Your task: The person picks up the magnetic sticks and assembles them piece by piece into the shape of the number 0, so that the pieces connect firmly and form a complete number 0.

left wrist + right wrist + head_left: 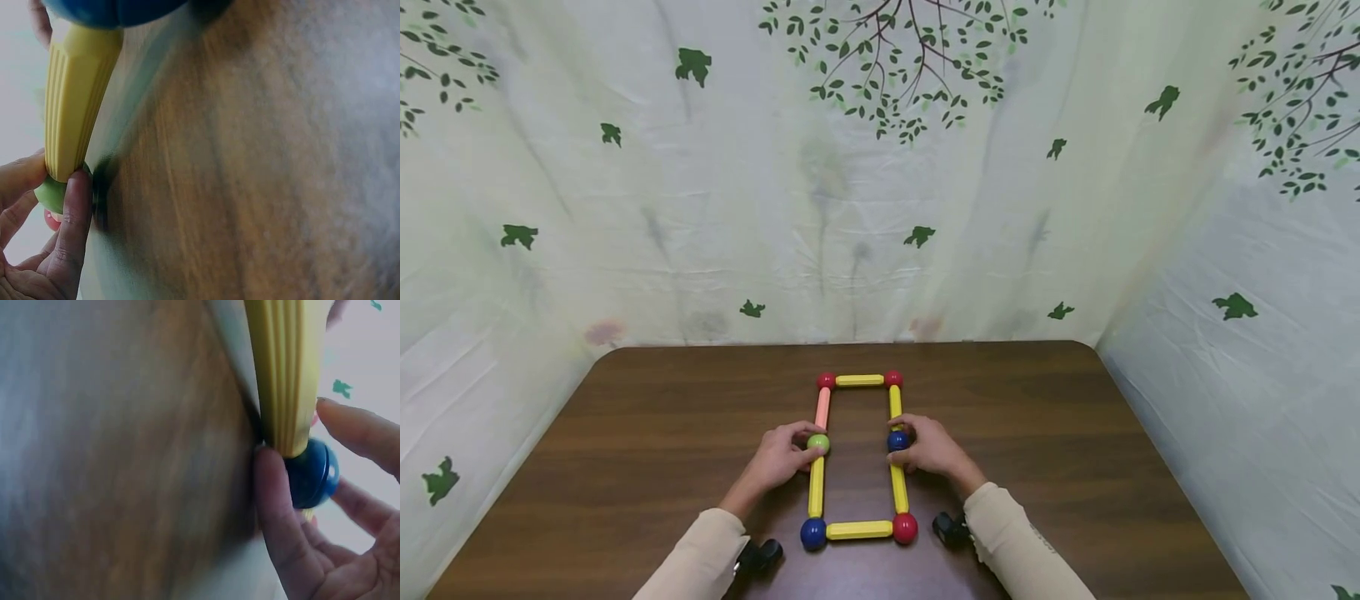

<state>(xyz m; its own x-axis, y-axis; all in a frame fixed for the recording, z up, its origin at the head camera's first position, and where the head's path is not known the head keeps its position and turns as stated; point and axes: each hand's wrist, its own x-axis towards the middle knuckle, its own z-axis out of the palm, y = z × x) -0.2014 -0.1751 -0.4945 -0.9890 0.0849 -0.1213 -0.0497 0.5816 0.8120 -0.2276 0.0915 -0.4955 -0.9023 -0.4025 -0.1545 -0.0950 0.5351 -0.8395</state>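
A rectangular frame of ball-and-stick toy pieces is in front of me in the head view. On its left side, my left hand (pixel 778 454) pinches the green ball (pixel 818 443) between a pink stick (pixel 823 407) and a yellow stick (pixel 816 487). Across from it, my right hand (pixel 931 447) has thumb and fingers around a blue ball (pixel 897 441), which joins two yellow sticks. Red balls (pixel 826 381) mark both far corners. The near corners hold a larger-looking blue ball (pixel 813 533) and a red ball (pixel 905 527), linked by a yellow stick (pixel 859 530).
The frame is over a brown wood-grain table (pixel 1037 433) with rounded far corners. A pale cloth (pixel 737 208) printed with leaves and branches surrounds it at the back and sides. Black wrist devices (pixel 951 529) hang below both sleeves.
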